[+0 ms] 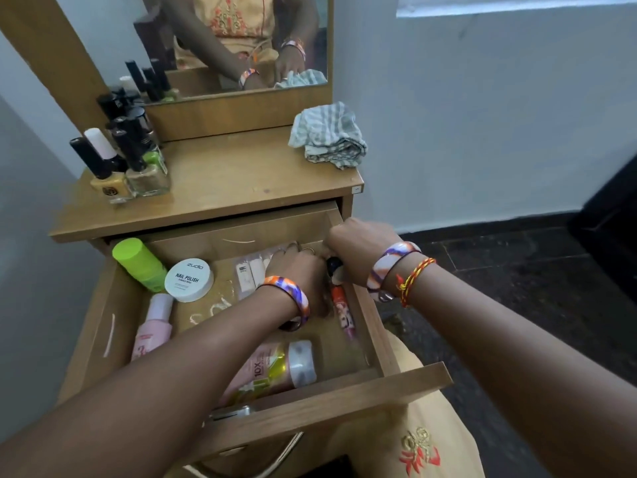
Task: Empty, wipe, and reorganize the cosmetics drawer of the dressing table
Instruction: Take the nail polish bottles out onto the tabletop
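Both forearms reach into the open wooden drawer [406,384] of the dressing table [220,188]. Left hand [296,270], fingers extended flat, touches pale sachets [250,272] near the back wall. Right hand [358,243] is curled round a small dark-capped item [333,265] at the right wall; what it is, cannot tell. An orange-and-pink printed tube [343,310] lies along that wall. Round white jar marked nail polish [189,279], lime-green plastic cylinder [138,262], pink bottle [153,327] and clear-capped pink tube [275,369] crowd left and front; bare floor mid-drawer. Tabletop: glass nail-polish bottles [131,160] left, crumpled striped cloth [327,136] at right edge.
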`<control>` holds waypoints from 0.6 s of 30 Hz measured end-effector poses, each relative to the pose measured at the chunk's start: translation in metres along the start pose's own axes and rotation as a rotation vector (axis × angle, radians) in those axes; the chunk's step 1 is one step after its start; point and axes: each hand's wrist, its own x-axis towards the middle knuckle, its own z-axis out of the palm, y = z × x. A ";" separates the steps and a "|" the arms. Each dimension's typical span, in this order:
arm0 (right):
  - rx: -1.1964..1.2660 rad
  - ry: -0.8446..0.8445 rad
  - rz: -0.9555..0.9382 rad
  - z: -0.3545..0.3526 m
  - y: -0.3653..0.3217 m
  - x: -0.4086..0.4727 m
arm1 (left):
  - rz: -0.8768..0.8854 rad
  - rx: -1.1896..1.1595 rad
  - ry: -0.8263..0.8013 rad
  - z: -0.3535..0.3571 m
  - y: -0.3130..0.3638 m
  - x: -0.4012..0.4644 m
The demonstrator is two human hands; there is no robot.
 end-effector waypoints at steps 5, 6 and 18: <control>0.003 0.012 0.004 0.000 0.000 0.001 | 0.017 -0.096 0.068 0.003 -0.006 -0.001; 0.003 0.016 0.007 -0.001 0.000 0.001 | 0.019 -0.119 0.089 0.003 -0.007 -0.002; 0.280 0.278 0.053 -0.047 -0.005 0.005 | -0.070 -1.202 -0.184 -0.056 -0.070 -0.036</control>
